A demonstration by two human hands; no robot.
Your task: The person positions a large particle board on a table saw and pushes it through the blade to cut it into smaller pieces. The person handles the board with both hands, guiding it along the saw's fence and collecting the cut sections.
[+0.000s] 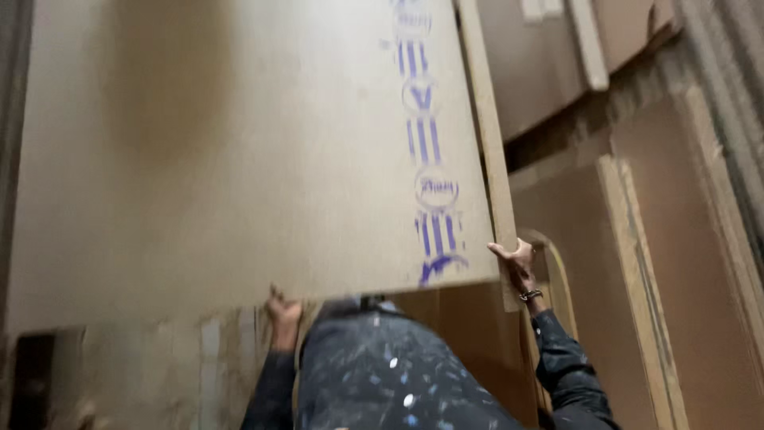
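1 board (239,159) was raised and tilted, not set down. A co-worker's left hand (282,313) clasped its lower edge; the co-worker's right hand (516,264) grasped its right edge. The wearer's own 2 hands were out of view, so their finger state cannot be told.

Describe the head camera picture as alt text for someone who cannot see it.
A large pale brown fibreboard sheet with blue stamped marks fills the view, gripped at its lower edge by the left hand and at its right corner by the right hand, both in dark paint-flecked sleeves. More brown boards lean behind on the right.
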